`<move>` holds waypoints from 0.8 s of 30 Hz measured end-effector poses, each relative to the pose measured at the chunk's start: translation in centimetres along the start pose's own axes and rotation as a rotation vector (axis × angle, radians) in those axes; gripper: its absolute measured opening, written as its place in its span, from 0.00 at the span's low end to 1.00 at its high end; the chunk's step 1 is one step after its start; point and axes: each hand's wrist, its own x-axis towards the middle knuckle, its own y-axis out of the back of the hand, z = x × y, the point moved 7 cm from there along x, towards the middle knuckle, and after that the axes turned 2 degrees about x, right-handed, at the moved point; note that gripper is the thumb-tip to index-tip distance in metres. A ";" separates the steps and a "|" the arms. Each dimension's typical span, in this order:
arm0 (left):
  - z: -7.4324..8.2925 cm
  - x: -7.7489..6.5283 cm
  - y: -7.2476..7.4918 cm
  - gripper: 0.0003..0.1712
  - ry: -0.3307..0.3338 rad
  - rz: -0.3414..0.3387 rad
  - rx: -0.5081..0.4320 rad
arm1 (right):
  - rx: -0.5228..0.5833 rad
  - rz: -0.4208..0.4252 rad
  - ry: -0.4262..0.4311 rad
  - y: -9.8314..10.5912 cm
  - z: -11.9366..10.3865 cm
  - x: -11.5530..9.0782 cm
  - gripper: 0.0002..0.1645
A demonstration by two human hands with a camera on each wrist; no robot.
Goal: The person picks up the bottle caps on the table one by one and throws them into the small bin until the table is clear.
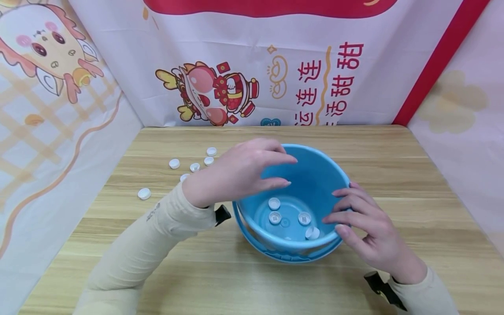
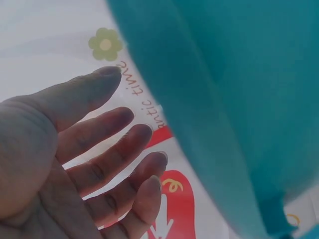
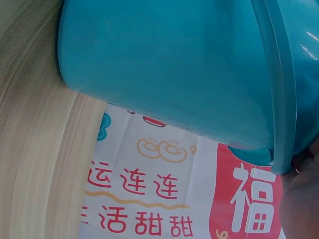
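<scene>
Cloth-screened tabletop booth, wider room not determinable: a wood-grain table (image 1: 189, 271) is flanked by a cartoon-printed cloth (image 1: 51, 131) at left, a red-lettered festive cloth (image 1: 256, 48) at the far side and a flower-printed cloth (image 1: 456, 109) at right.

Wood-grain table (image 1: 197, 275), white backdrop (image 1: 126, 52), cartoon dragon (image 1: 201, 89); red characters (image 1: 308, 71)

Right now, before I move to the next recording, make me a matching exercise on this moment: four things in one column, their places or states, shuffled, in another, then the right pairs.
Things
1. blue round plastic bucket
2. bare left hand
3. bare right hand
4. light brown wood-grain table

Places or states
A. at the bucket's right rim, fingers over it
B. has small white round plastic caps on its inside floor
C. bears scattered caps of that kind to the bucket's left
D. by the bucket's left rim, holding nothing

Right pairs: 1-B, 2-D, 3-A, 4-C
</scene>
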 end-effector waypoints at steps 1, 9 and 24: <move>-0.2 -0.2 0.0 0.27 0.003 0.007 0.000 | 0.000 0.000 -0.001 0.0 0.0 0.0 0.21; -2.3 -2.0 0.2 0.27 0.075 0.052 -0.022 | 0.006 0.012 0.022 0.0 -0.3 0.3 0.21; -8.2 -7.6 -0.1 0.24 0.299 0.091 -0.040 | 0.012 0.028 0.047 0.0 -0.7 0.6 0.22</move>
